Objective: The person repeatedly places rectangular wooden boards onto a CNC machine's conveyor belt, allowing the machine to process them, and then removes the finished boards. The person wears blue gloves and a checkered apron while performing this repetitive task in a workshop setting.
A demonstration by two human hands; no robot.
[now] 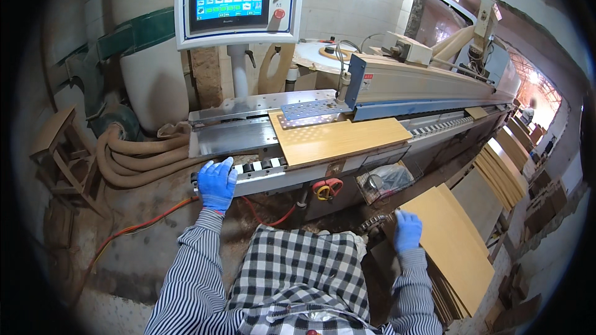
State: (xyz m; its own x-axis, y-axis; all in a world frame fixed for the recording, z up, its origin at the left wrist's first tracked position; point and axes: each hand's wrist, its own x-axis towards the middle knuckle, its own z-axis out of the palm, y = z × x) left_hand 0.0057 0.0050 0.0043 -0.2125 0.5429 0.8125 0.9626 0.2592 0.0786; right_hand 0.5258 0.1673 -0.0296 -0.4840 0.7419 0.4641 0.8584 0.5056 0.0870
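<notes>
My left hand, in a blue glove, rests on the end of the roller rail at the machine's front, its fingers laid over it and holding nothing. Down to the right, my gloved right hand is at the near-left edge of a stack of yellowish boards, its fingers bent at the top board's edge. A wood-coloured board lies flat on the machine bed, apart from both hands. Its far left part reaches under a perforated plate.
A control panel with a lit screen stands beyond the bed. The machine's long beam runs to the right. Thick hoses curve at the left, near a wooden stool. A wire basket hangs below the bed. More board stacks stand far right.
</notes>
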